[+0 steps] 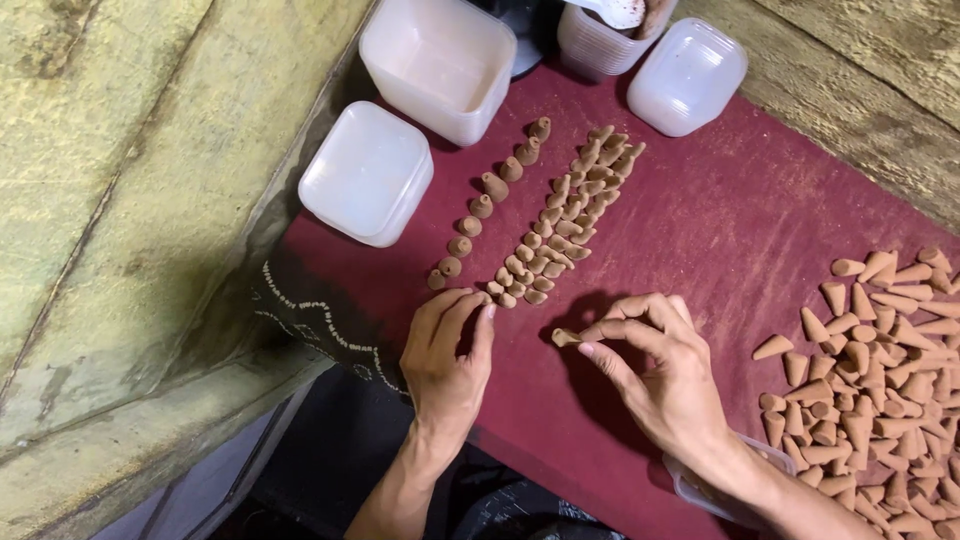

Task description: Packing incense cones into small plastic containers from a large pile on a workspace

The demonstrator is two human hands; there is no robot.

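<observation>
My right hand (660,370) pinches one small brown clay-like cone (566,338) between thumb and fingers, just above a dark red cloth (720,220). My left hand (448,352) rests flat on the cloth with fingers together, its fingertips touching the near end of a packed band of several lying cones (560,225). Left of that band runs a single row of several cones (490,200). A big loose heap of the same cones (880,380) lies at the right.
Two upturned white plastic tubs (368,172) (688,76) and an open white tub (440,62) stand at the cloth's far end, beside a stack of tubs (600,45). A clear tub (712,492) sits under my right wrist. Rough wooden boards (120,200) slope at the left.
</observation>
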